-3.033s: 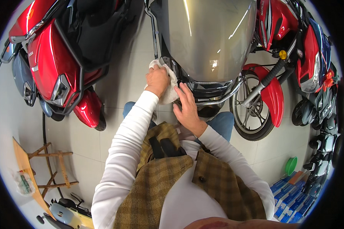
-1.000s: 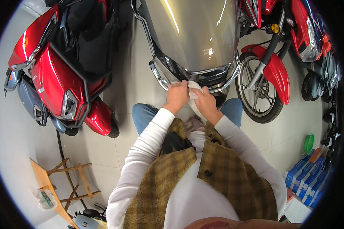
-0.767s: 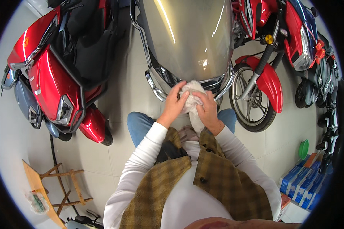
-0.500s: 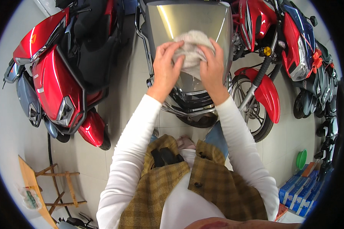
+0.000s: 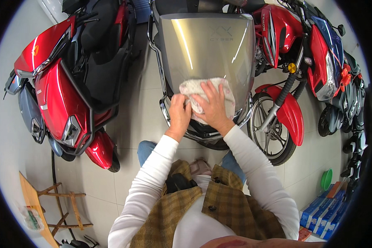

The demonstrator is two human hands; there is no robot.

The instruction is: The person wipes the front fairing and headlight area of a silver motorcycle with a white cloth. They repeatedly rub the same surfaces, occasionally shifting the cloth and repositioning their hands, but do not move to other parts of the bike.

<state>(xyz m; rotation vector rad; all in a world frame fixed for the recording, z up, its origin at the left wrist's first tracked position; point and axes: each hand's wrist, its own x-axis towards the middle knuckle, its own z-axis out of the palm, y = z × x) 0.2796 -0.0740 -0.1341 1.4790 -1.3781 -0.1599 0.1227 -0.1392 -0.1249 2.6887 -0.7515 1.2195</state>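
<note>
A pale cloth (image 5: 228, 96) with faint pink marks lies spread over the lower end of a scooter's smooth golden-grey windshield (image 5: 206, 49). My right hand (image 5: 215, 108) rests flat on the cloth with its fingers apart. At the cloth's left edge, my left hand (image 5: 180, 116) has its fingers curled in, gripping a bit of the fabric. Beneath both hands, the scooter's dark front and chrome guard bars (image 5: 244, 118) show in part.
A red scooter (image 5: 58, 95) with a dark frame stands on the left. To the right are a red motorcycle (image 5: 291, 113) and more bikes. A wooden folding stand (image 5: 31, 198) is at lower left; a green basin (image 5: 326, 179) and blue boxes (image 5: 320, 213) are at lower right.
Both hands have come down the windshield toward me with the cloth. The bunched cloth is now spread out, and the right hand has flattened on top of it.
</note>
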